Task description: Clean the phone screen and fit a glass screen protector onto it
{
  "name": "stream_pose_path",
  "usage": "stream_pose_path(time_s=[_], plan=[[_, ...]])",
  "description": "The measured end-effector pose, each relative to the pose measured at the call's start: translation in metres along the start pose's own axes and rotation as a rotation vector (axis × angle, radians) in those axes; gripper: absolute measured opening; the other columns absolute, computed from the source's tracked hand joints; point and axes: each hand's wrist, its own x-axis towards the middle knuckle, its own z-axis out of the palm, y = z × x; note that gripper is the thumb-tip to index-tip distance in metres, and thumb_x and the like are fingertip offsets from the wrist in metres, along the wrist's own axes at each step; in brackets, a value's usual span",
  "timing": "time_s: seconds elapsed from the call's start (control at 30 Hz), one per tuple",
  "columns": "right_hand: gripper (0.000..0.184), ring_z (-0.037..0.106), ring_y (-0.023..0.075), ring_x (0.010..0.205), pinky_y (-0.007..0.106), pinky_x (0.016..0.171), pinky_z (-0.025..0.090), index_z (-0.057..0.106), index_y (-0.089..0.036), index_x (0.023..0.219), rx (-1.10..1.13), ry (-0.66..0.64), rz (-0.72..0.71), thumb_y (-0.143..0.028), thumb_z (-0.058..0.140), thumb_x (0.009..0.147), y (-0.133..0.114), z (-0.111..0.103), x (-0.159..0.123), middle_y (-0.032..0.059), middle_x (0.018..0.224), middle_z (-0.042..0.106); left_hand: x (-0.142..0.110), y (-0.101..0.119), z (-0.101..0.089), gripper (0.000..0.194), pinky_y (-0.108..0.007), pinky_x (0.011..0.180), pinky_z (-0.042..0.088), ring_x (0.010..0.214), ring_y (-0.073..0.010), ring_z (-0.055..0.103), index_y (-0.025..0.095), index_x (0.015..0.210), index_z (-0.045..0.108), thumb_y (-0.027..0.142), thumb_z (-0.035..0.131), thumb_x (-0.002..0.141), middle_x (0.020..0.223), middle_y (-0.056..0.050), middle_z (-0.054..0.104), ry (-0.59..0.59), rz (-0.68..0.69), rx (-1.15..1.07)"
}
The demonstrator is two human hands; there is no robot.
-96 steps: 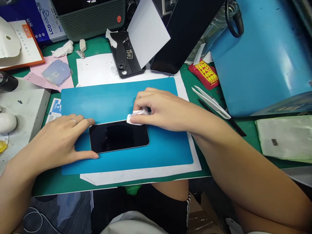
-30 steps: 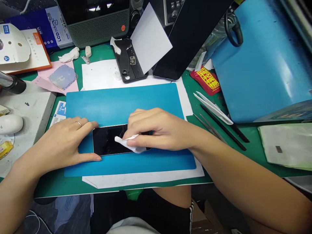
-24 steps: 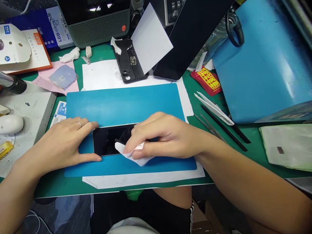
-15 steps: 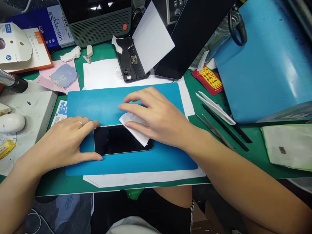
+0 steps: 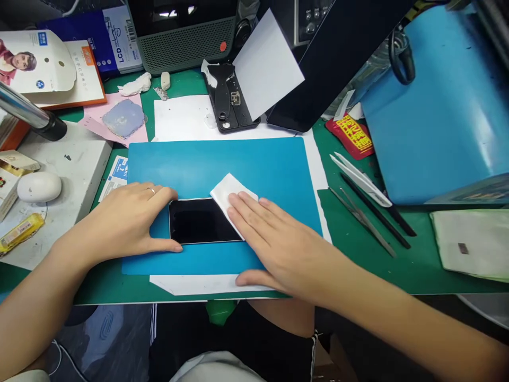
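Note:
A smartphone [image 5: 201, 222] with a black screen lies face up on the blue mat [image 5: 175, 162]. My left hand [image 5: 123, 225] braces the phone's left end, thumb at the near edge and fingers at the far edge. On the right part of the screen rests a folded white wipe [image 5: 227, 190]. My right hand [image 5: 274, 239] lies over this wipe with its fingers stretched flat, pressing it to the glass; the thumb is spread toward me. The phone's right end is hidden under the wipe and hand.
Tweezers [image 5: 363, 217] and white and black tools [image 5: 360, 180] lie right of the mat. Behind it sit a phone shell [image 5: 234, 114], a leaning dark panel [image 5: 318, 69] and a white sheet [image 5: 268, 63]. A white earbud case [image 5: 38, 187] sits at left.
My right hand has gone from holding the wipe between thumb and fingers to lying flat on it, fingers pointing up-left. The left hand still braces the phone; the view has shifted slightly.

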Motion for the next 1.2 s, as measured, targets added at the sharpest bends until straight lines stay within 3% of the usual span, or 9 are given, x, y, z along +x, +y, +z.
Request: stream_pose_path(time_s=[0.07, 0.17, 0.33, 0.43, 0.57, 0.7, 0.83, 1.03, 1.2], plan=[[0.115, 0.045, 0.0465, 0.164, 0.062, 0.128, 0.049, 0.041, 0.012, 0.165, 0.022, 0.009, 0.006, -0.085, 0.041, 0.104, -0.017, 0.008, 0.004, 0.0361, 0.174, 0.04, 0.001, 0.0, 0.001, 0.085, -0.049, 0.088, 0.056, 0.097, -0.0375, 0.075, 0.021, 0.132, 0.067, 0.091, 0.069, 0.084, 0.104, -0.013, 0.078, -0.002, -0.024, -0.035], [0.123, 0.04, 0.0473, 0.166, 0.06, 0.134, 0.044, 0.041, 0.013, 0.165, 0.057, 0.009, 0.026, -0.09, 0.045, 0.099, -0.041, 0.014, 0.031, 0.0363, 0.175, 0.036, 0.001, 0.0, 0.001, 0.097, -0.047, 0.09, 0.055, 0.097, -0.0373, 0.075, 0.02, 0.139, 0.065, 0.098, 0.066, 0.081, 0.106, -0.013, 0.078, 0.006, -0.053, -0.05], [0.127, 0.031, 0.0438, 0.171, 0.059, 0.142, 0.03, 0.038, 0.01, 0.168, 0.124, 0.009, 0.126, -0.093, 0.047, 0.096, -0.069, 0.018, 0.081, 0.0337, 0.177, 0.033, -0.002, -0.006, -0.002, 0.148, -0.048, 0.096, 0.053, 0.107, -0.0396, 0.073, 0.011, 0.173, 0.037, 0.118, 0.028, 0.07, 0.117, -0.019, 0.076, 0.032, 0.009, -0.111], [0.128, 0.031, 0.043, 0.171, 0.057, 0.142, 0.03, 0.038, 0.01, 0.169, 0.105, -0.002, 0.151, -0.093, 0.05, 0.094, -0.084, 0.021, 0.084, 0.0335, 0.178, 0.031, 0.0, -0.01, -0.001, 0.155, -0.047, 0.09, 0.051, 0.1, -0.0379, 0.072, 0.012, 0.169, 0.045, 0.118, 0.001, 0.065, 0.113, -0.018, 0.075, 0.062, 0.051, -0.137], [0.129, 0.038, 0.0437, 0.167, 0.051, 0.139, 0.037, 0.037, 0.015, 0.166, 0.096, 0.089, 0.171, -0.092, 0.046, 0.096, -0.103, 0.025, 0.068, 0.0361, 0.175, 0.036, 0.004, -0.01, 0.0, 0.152, -0.042, 0.078, 0.045, 0.088, -0.0328, 0.068, 0.014, 0.16, 0.059, 0.113, -0.011, 0.067, 0.107, -0.015, 0.072, 0.064, 0.059, -0.065], [0.119, 0.04, 0.0427, 0.167, 0.053, 0.138, 0.04, 0.041, 0.013, 0.166, 0.078, 0.113, 0.207, -0.086, 0.049, 0.1, -0.106, 0.025, 0.049, 0.0348, 0.175, 0.038, 0.004, -0.01, 0.0, 0.145, -0.039, 0.073, 0.042, 0.082, -0.0292, 0.064, 0.017, 0.157, 0.063, 0.112, -0.008, 0.072, 0.101, -0.012, 0.069, 0.061, 0.071, -0.056], [0.104, 0.043, 0.0434, 0.165, 0.058, 0.134, 0.045, 0.043, 0.012, 0.165, 0.048, 0.084, 0.254, -0.072, 0.056, 0.105, -0.091, 0.02, 0.027, 0.0346, 0.174, 0.038, 0.003, -0.012, 0.0, 0.136, -0.037, 0.07, 0.039, 0.081, -0.0277, 0.063, 0.021, 0.154, 0.065, 0.111, -0.002, 0.076, 0.098, -0.01, 0.067, 0.088, 0.075, -0.038], [0.083, 0.046, 0.0386, 0.164, 0.059, 0.133, 0.046, 0.044, 0.003, 0.168, 0.045, 0.071, 0.338, -0.059, 0.054, 0.113, -0.073, 0.008, -0.007, 0.0299, 0.172, 0.046, 0.003, -0.006, -0.002, 0.116, -0.036, 0.073, 0.039, 0.085, -0.0287, 0.066, 0.023, 0.153, 0.064, 0.109, 0.03, 0.084, 0.104, -0.009, 0.07, 0.076, 0.051, 0.027], [0.08, 0.052, 0.0423, 0.16, 0.063, 0.13, 0.048, 0.051, 0.007, 0.161, -0.019, 0.064, 0.402, -0.059, 0.045, 0.115, -0.062, 0.004, -0.008, 0.0315, 0.169, 0.05, 0.004, -0.005, -0.001, 0.108, -0.037, 0.077, 0.042, 0.089, -0.0302, 0.068, 0.022, 0.153, 0.062, 0.104, 0.047, 0.085, 0.109, -0.011, 0.071, 0.057, 0.073, 0.031]])
